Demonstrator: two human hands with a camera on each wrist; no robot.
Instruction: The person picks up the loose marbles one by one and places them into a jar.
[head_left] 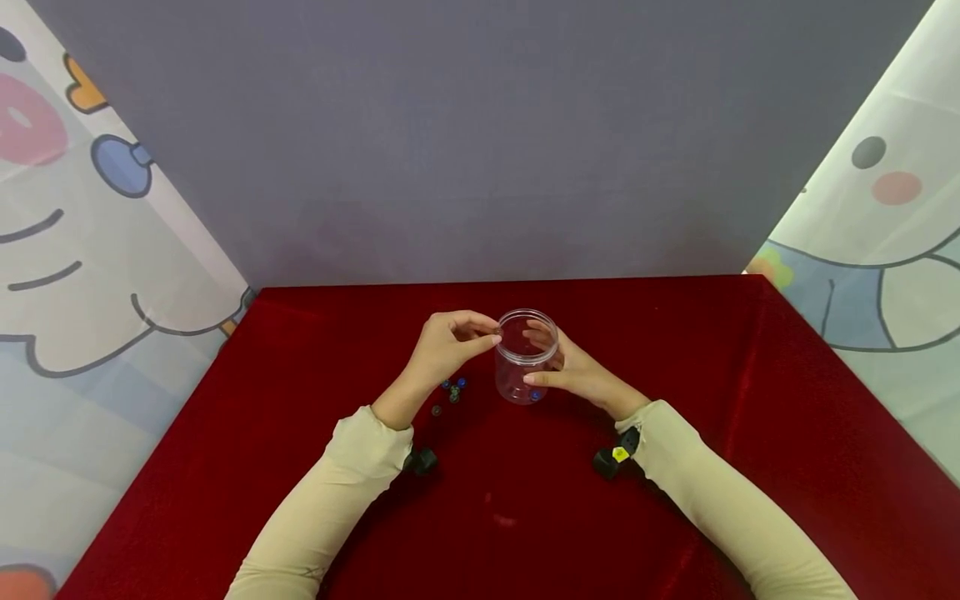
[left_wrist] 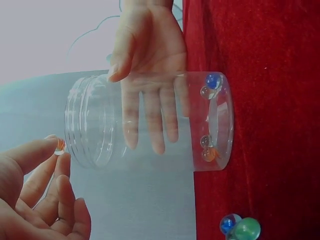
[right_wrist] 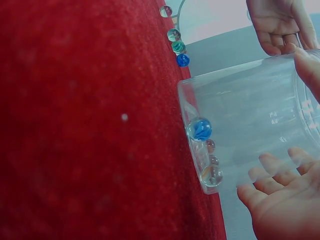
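Observation:
A clear, lidless plastic jar (head_left: 516, 373) stands upright on the red cloth. My right hand (head_left: 581, 371) holds it from the right, thumb on the near side and fingers behind, seen through the wall in the left wrist view. At the jar's mouth, my left hand (head_left: 450, 346) pinches a clear marble with orange inside (left_wrist: 60, 146) between thumb and fingertip, just outside the rim. Several marbles lie at the jar's bottom, among them a blue one (right_wrist: 201, 129) and an orange-streaked one (left_wrist: 209, 153).
Left of the jar, several loose marbles lie on the cloth, including a green one (left_wrist: 247, 230) and a blue one (right_wrist: 183, 60). A grey wall (head_left: 480, 150) rises behind the red-covered table (head_left: 495, 533); cartoon-print sheets (head_left: 82, 250) flank it.

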